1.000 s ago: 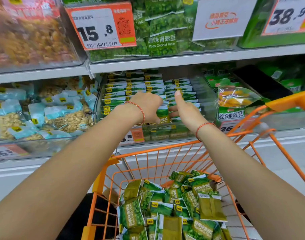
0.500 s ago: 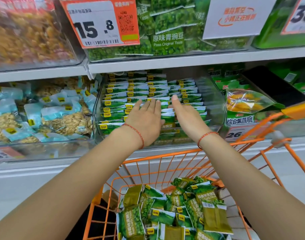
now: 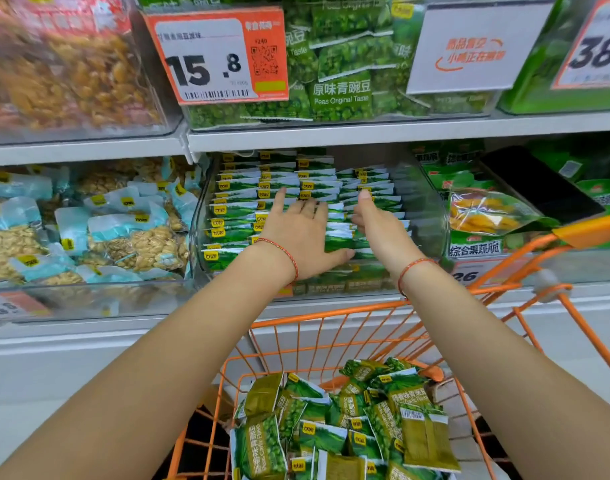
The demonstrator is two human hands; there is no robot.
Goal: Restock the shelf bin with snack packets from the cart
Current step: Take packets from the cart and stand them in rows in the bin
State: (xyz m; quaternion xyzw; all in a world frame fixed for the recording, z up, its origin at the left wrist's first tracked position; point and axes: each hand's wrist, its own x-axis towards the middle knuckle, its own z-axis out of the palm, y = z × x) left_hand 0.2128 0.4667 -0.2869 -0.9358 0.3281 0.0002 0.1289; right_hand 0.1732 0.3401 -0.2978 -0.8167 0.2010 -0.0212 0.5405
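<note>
Orange cart (image 3: 331, 327): loose green snack packets (image 3: 334, 434) heaped inside. Clear shelf bin (image 3: 425, 209): same packets in standing rows; my left hand (image 3: 303, 237) flat on them, fingers straight; my right hand (image 3: 379, 226) beside, thumb up, grasping nothing. Neighbouring bin (image 3: 89, 292): blue nut packets (image 3: 137, 233). Upper shelf (image 3: 366, 131): price tag (image 3: 217, 57) 15.8.
</note>
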